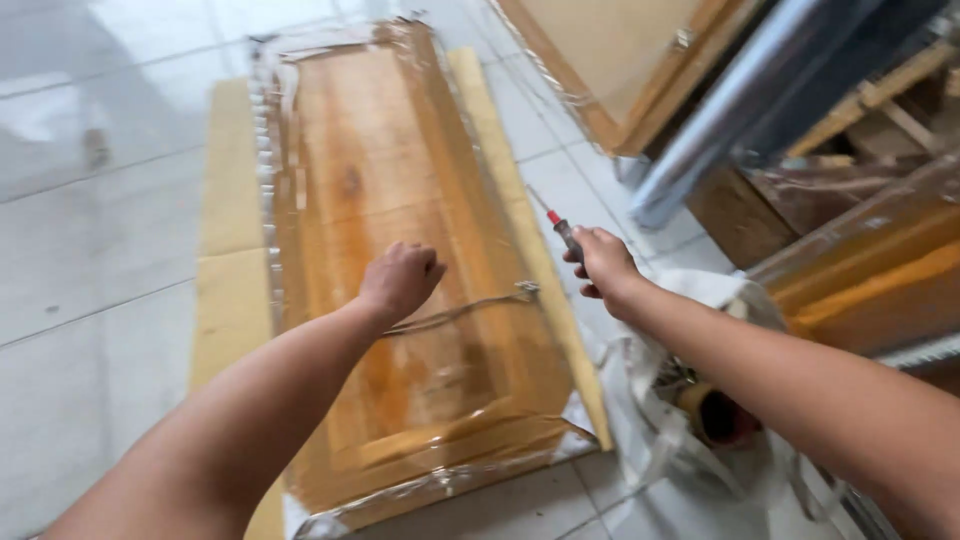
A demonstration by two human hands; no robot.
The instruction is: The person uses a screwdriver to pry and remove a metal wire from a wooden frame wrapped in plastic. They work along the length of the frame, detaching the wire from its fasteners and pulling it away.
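A wooden panel [380, 180] wrapped in clear plastic film lies flat on a yellow foam mat [225, 200] on the tiled floor. My left hand [402, 278] is closed into a fist over the panel's middle and grips a twisted strip of plastic film [470, 308] that runs right to the panel's edge. My right hand [603, 262] is just off the panel's right side. It holds a thin cutter [562, 228] with a grey body, a red collar and a narrow blade pointing up and left.
A crumpled white plastic bag [690, 400] with a tape roll [712, 412] lies at the lower right. More film-wrapped wooden panels [870, 270] lean at the right and top right, beside a shiny metal pole [730, 110]. Pale floor tiles [90, 200] spread to the left.
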